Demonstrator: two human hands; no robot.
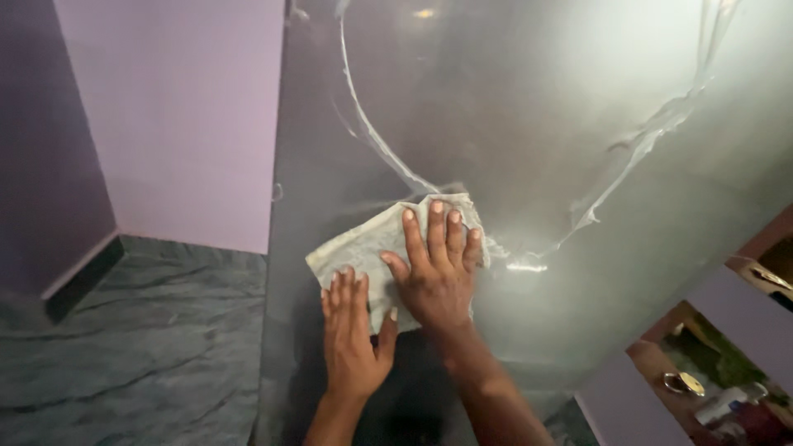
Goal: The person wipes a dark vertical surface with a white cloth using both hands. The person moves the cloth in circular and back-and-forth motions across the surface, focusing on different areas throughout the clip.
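Observation:
A pale, crumpled cloth (363,246) lies flat against a tall, shiny grey metal surface (512,140) that looks like an appliance side or door. My right hand (436,268) presses on the cloth with its fingers spread and pointing up. My left hand (351,334) lies just below and to the left, palm flat, its fingertips on the cloth's lower edge. A loose, torn clear film (636,149) clings to the metal in curved streaks above the cloth.
A lilac wall (182,116) stands to the left with a dark skirting strip (78,285) at its foot. Grey-green marbled floor (140,347) spreads below. At the lower right there is a wooden shelf (702,372) with small items.

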